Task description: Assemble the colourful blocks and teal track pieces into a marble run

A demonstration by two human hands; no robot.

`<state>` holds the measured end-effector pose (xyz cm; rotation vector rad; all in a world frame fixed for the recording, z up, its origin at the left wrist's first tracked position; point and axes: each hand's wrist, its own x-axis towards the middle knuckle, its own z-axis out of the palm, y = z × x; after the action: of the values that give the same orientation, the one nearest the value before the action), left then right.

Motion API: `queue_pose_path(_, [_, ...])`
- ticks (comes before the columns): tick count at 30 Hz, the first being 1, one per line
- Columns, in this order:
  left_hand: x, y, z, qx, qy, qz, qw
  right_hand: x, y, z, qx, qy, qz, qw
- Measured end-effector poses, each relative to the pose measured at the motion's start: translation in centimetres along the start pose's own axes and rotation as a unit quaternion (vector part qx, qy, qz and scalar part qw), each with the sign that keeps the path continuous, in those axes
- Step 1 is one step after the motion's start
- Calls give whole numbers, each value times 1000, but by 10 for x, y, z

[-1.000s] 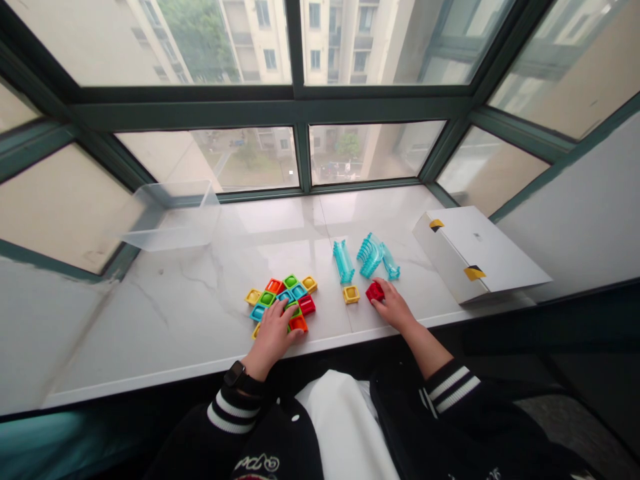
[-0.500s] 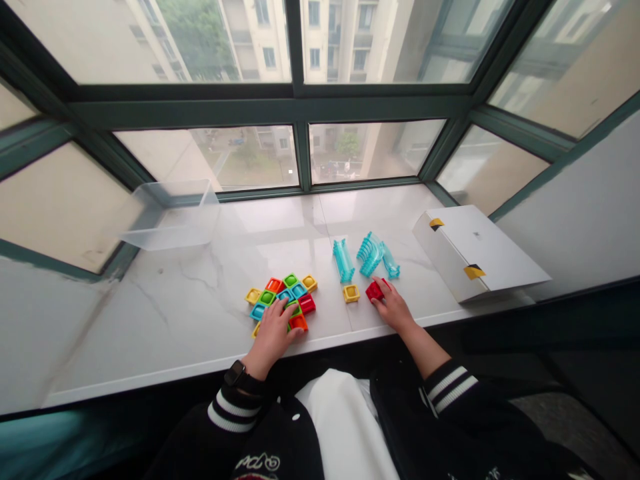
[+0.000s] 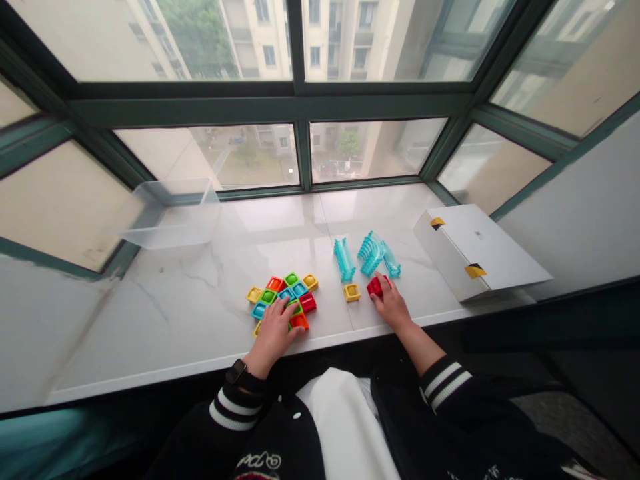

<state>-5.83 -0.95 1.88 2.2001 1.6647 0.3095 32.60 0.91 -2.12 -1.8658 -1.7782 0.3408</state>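
Note:
Several coloured toy blocks (image 3: pixel 275 285), in yellow, green, blue, orange and red, sit packed together on the white sill. My left hand (image 3: pixel 275 327) lies over the near part of this cluster with its fingers spread, covering some blocks. To the right, my right hand (image 3: pixel 393 306) has its thumb and fingers around a red block (image 3: pixel 375 286), which stays down at the sill and is partly hidden. A single yellow block (image 3: pixel 352 292) is just left of that hand. Beyond it lie clear blue track pieces: a straight one (image 3: pixel 345 259), a curved one (image 3: pixel 371 253) and a narrower one (image 3: pixel 391 261).
A clear plastic bin (image 3: pixel 173 217) stands at the back left by the window. On the right is a white box (image 3: pixel 475 250) with yellow-and-black tape tabs. The marble-look sill (image 3: pixel 165 313) ends at a front edge close to my body.
My right hand has shifted slightly and its fingers now reach further over the red block. The left hand and the other blocks look the same.

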Motion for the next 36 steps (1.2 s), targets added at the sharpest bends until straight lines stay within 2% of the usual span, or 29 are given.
queue_pose_path(7, [-1,-3,3,6,6,10,1000,1,-7,3,-5,20,12,1000])
queue_pose_path(20, [-1,-3,4,14,6,9,1000,1,-9,4,-6,38,-5,999])
queue_pose_path(36, [-1,-3,2,8,0,8,1000,2,-11,0,31,13,10,999])
